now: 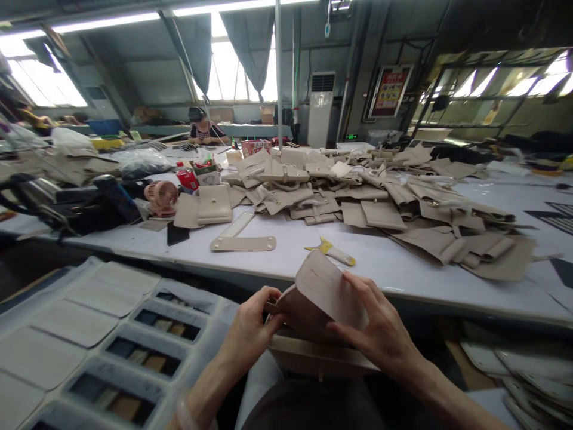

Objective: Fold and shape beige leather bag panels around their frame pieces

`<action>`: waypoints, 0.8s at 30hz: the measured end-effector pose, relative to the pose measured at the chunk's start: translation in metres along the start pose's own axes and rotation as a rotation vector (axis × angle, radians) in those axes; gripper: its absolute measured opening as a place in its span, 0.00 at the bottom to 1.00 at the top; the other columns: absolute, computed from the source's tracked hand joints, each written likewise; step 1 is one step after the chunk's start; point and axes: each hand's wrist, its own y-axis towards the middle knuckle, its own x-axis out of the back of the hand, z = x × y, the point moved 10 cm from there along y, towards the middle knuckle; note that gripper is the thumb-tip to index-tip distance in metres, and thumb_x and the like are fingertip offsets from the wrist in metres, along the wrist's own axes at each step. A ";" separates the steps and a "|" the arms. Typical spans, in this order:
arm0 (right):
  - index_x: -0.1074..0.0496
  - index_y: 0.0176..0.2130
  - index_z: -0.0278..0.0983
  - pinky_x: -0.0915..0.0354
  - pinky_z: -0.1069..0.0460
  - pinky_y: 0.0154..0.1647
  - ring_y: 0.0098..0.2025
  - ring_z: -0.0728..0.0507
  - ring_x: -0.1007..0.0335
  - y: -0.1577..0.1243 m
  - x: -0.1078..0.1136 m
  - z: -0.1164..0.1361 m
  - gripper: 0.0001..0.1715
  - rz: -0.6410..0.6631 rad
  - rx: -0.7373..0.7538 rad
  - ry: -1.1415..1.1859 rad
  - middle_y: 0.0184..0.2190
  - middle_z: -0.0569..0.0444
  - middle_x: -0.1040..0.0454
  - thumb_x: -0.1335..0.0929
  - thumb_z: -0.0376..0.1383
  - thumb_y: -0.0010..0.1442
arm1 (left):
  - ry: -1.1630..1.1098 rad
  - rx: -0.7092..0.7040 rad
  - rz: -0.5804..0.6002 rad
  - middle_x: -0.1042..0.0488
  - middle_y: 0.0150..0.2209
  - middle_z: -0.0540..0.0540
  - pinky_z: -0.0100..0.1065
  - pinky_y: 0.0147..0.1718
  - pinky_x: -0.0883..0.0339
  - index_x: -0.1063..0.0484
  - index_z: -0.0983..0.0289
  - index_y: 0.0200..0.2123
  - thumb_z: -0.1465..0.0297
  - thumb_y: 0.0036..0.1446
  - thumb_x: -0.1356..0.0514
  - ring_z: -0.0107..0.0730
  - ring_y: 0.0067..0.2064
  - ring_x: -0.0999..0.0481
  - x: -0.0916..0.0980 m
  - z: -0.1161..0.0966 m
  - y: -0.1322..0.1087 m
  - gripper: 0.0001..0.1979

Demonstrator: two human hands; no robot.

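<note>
A beige leather bag piece [331,358] rests at my lap, below the table's front edge. Its flap [329,292] stands raised, pale inner side toward me, with a thin slit line in it. My left hand [257,316] pinches the piece at its left edge between thumb and fingers. Around the flap's right edge my right hand [376,316] is closed, thumb in front and fingers behind. Just beyond the flap, a pair of yellow-handled thread snips [331,251] lies on the white table [286,260]. The inside of the bag piece is mostly hidden.
A large heap of beige bag parts [313,191] covers the table's middle and right. At left are a pink fan [162,197], a strap piece [244,243] and a black bag [89,206]. Pale panels [80,322] lie lower left. Another person [206,128] sits at the back.
</note>
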 end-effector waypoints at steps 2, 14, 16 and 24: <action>0.49 0.66 0.40 0.34 0.40 0.58 0.59 0.34 0.36 -0.004 -0.003 0.002 0.44 0.021 0.052 -0.115 0.59 0.44 0.36 0.28 0.39 0.57 | 0.039 -0.038 0.009 0.25 0.40 0.52 0.37 0.44 0.31 0.29 0.61 0.38 0.75 0.54 0.38 0.37 0.44 0.26 -0.011 0.006 -0.003 0.08; 0.45 0.66 0.28 0.37 0.42 0.48 0.51 0.34 0.34 -0.017 -0.026 0.026 0.36 0.056 0.364 -0.472 0.57 0.38 0.32 0.34 0.34 0.63 | 0.070 -0.013 -0.097 0.37 0.63 0.59 0.59 0.66 0.50 0.28 0.58 0.51 0.73 0.53 0.37 0.50 0.65 0.39 -0.029 0.051 -0.022 0.20; 0.44 0.66 0.28 0.38 0.41 0.49 0.51 0.35 0.33 -0.016 -0.026 0.030 0.35 0.042 0.409 -0.505 0.57 0.39 0.31 0.35 0.32 0.63 | -0.122 0.108 -0.133 0.39 0.65 0.60 0.55 0.66 0.49 0.32 0.59 0.57 0.63 0.61 0.40 0.47 0.66 0.40 -0.028 0.082 -0.029 0.22; 0.40 0.66 0.34 0.32 0.43 0.39 0.43 0.34 0.26 -0.020 -0.043 0.040 0.38 0.115 0.572 -0.560 0.56 0.39 0.28 0.32 0.36 0.59 | -0.947 0.600 -0.154 0.30 0.61 0.60 0.53 0.60 0.40 0.31 0.57 0.59 0.39 0.59 0.51 0.56 0.65 0.37 -0.101 0.166 -0.060 0.37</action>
